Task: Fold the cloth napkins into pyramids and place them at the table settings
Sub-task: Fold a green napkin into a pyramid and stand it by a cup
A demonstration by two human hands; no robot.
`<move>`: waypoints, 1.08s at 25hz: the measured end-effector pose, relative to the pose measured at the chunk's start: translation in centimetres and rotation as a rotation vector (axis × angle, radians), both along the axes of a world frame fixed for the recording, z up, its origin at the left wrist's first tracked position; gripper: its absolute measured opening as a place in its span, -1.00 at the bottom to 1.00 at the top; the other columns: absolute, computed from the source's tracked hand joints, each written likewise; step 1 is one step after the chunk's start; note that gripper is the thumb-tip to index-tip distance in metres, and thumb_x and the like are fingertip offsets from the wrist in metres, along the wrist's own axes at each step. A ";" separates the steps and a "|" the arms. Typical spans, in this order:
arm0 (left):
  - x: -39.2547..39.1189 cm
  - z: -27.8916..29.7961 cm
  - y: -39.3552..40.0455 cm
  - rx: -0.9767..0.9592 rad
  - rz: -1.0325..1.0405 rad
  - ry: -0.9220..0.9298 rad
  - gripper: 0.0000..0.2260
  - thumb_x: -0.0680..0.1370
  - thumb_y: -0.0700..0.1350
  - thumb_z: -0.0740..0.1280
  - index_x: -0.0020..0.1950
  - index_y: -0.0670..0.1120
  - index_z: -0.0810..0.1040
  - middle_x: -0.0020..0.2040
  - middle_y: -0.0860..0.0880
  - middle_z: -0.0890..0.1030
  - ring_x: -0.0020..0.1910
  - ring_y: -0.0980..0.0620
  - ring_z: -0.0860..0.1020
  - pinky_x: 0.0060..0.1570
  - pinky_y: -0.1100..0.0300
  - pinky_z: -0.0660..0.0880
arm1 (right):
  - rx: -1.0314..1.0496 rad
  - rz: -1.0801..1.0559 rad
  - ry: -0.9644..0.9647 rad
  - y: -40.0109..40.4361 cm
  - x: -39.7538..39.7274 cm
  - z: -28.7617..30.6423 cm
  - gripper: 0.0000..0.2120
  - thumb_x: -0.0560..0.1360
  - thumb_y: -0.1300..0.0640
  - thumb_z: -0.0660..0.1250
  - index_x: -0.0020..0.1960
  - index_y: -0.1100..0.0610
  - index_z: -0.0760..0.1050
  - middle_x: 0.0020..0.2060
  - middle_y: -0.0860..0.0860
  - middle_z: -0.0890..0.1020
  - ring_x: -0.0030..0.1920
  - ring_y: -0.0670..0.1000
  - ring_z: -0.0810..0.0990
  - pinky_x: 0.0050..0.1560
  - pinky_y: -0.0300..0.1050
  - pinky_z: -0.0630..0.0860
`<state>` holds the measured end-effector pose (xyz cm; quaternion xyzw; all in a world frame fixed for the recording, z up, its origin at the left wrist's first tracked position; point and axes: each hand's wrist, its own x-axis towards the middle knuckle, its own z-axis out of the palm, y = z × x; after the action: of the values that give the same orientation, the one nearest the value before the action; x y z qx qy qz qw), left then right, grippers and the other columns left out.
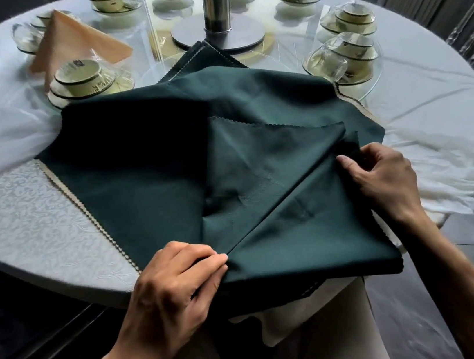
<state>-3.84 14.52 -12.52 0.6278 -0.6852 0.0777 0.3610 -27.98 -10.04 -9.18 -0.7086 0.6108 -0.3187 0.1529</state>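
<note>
I'm mid-fold: left hand (168, 283) pinches the green napkin (264, 206) at 7 o'clock, right hand (381, 177) pinches its 3 o'clock corner; next, crease flat on the bench (20, 209).

Left hand (171, 283): knuckles up, fingers curled, fingertips and thumb pinched together. Right hand (381, 177): set farther forward, fingers bent, thumb extended toward the left. Both forearms bare, entering from the lower edge.

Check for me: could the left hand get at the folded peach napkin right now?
Probably not right away: the left hand is pinching the green napkin, and the peach napkin stands far across the table beyond wrapped cups.
</note>
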 end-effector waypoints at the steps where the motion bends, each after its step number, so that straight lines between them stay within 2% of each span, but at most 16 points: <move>1: 0.0 -0.1 0.0 -0.005 0.002 -0.002 -0.90 0.54 -0.13 0.42 -0.02 -0.11 0.72 -0.06 0.04 0.66 -0.12 -0.03 0.59 -0.14 0.03 0.55 | -0.011 0.005 0.022 -0.1 0.0 -0.1 -0.71 0.50 -0.12 0.39 -0.14 0.12 0.53 -0.27 0.06 0.61 -0.18 0.15 0.57 -0.15 -0.01 0.45; 4: -0.1 -0.1 -0.1 -0.006 0.017 -0.018 -0.91 0.54 -0.14 0.42 -0.05 -0.11 0.71 -0.07 0.04 0.65 -0.13 -0.04 0.58 -0.17 0.00 0.54 | -0.047 -0.005 0.035 -0.3 0.0 -0.1 -0.71 0.51 -0.10 0.38 -0.18 0.12 0.53 -0.32 0.05 0.58 -0.20 0.16 0.57 -0.20 -0.04 0.40; 8: -0.6 0.0 -0.2 0.014 -0.006 -0.118 -0.87 0.52 -0.20 0.39 0.02 -0.09 0.70 0.00 0.05 0.65 -0.08 -0.02 0.58 -0.15 0.04 0.52 | -0.020 -0.035 -0.003 -0.6 0.4 -0.3 -0.70 0.49 -0.14 0.39 -0.14 0.11 0.61 -0.27 0.04 0.65 -0.16 0.14 0.61 -0.16 -0.02 0.47; 10: -0.6 0.0 -0.3 0.030 -0.044 -0.122 -0.85 0.54 -0.15 0.36 0.05 -0.09 0.69 0.04 0.06 0.65 -0.04 0.00 0.58 -0.13 0.06 0.49 | 0.032 -0.022 0.037 -1.2 0.4 -0.4 -0.70 0.48 -0.15 0.39 -0.11 0.10 0.62 -0.23 0.05 0.67 -0.13 0.14 0.62 -0.15 -0.03 0.47; 13: -0.6 -0.2 0.0 0.050 -0.036 -0.113 -0.75 0.56 -0.01 0.32 0.11 -0.10 0.69 0.08 0.06 0.65 -0.02 -0.01 0.58 -0.08 0.05 0.49 | 0.146 0.014 -0.048 -1.1 -0.2 1.0 -0.74 0.48 -0.13 0.40 -0.03 0.06 0.59 -0.18 0.00 0.66 -0.10 0.13 0.64 -0.04 0.03 0.56; 16: -0.7 -0.5 0.2 0.052 -0.020 -0.144 -0.68 0.57 0.03 0.31 0.21 -0.12 0.65 0.12 0.02 0.64 0.01 -0.03 0.57 -0.03 0.05 0.48 | -0.007 -0.030 0.026 3.3 -0.7 3.0 -0.76 0.51 -0.07 0.35 0.12 0.00 0.52 -0.08 -0.09 0.63 -0.11 0.09 0.60 -0.06 -0.05 0.44; 19: -0.9 -0.9 0.2 0.057 -0.014 -0.153 -0.67 0.57 0.05 0.30 0.18 -0.12 0.67 0.14 -0.01 0.63 0.04 -0.04 0.54 0.01 0.04 0.44 | -0.213 0.035 -0.034 12.0 0.7 2.9 -0.80 0.52 -0.03 0.27 0.10 -0.01 0.54 -0.04 -0.10 0.62 -0.17 0.02 0.56 -0.12 -0.12 0.39; 21: -0.9 -1.2 0.2 0.059 -0.005 -0.160 -0.66 0.57 0.04 0.29 0.18 -0.14 0.67 0.15 -0.03 0.63 0.05 -0.05 0.53 0.03 0.05 0.43 | -0.325 0.248 0.006 16.9 2.9 0.6 -0.75 0.56 0.03 0.22 0.14 0.06 0.59 0.07 -0.04 0.64 0.01 0.05 0.59 0.06 -0.10 0.46; 23: -0.9 -1.4 0.3 0.050 -0.007 -0.184 -0.65 0.59 0.03 0.26 0.19 -0.16 0.66 0.15 -0.06 0.63 0.05 -0.06 0.52 0.03 0.05 0.41 | -0.361 0.411 0.185 19.7 5.6 -2.6 -0.58 0.63 -0.03 0.09 0.28 0.16 0.57 0.30 0.06 0.57 0.31 0.12 0.52 0.33 0.03 0.36; 25: -0.9 -1.5 0.4 0.048 -0.015 -0.202 -0.65 0.59 0.01 0.25 0.19 -0.18 0.66 0.15 -0.08 0.64 0.05 -0.07 0.51 0.03 0.05 0.40 | -0.251 0.436 0.360 20.6 7.6 -4.3 -0.43 0.66 -0.13 -0.09 0.41 0.18 0.45 0.44 0.09 0.42 0.47 0.11 0.35 0.43 0.11 0.20; 27: -1.0 -1.4 0.3 0.038 -0.008 -0.207 -0.67 0.57 -0.01 0.28 0.19 -0.17 0.66 0.14 -0.07 0.64 0.04 -0.07 0.52 0.03 0.05 0.41 | -0.168 0.431 0.461 19.5 7.2 -4.7 -0.38 0.66 -0.17 -0.18 0.48 0.15 0.37 0.49 0.07 0.35 0.50 0.08 0.28 0.46 0.10 0.14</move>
<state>-4.84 14.81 -13.93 0.6205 -0.7227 0.1276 0.2764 -20.77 9.43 -13.84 -0.8853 0.4366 -0.1593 0.0154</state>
